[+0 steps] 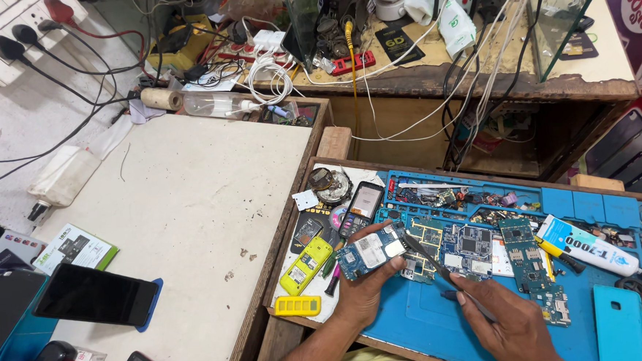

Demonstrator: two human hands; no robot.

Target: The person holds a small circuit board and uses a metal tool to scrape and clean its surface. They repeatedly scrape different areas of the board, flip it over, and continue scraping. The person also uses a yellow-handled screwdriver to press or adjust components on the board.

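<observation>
Board probed at the mat's left edge.
A board is pinched by the left hand; tweezers are gripped by right hand fingers.

The circuit board sits above the mat, with the phone left and the glue tube right, perhaps touching other boards.

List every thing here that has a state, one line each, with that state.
left hand: gripping the blue circuit board
blue circuit board: bare, held off the mat
right hand: holding dark tweezers
tweezers: tip at the board's edge
yellow phone: lying back-open
black smartphone: screen dark, lying flat
glue tube: lying on its side
</observation>
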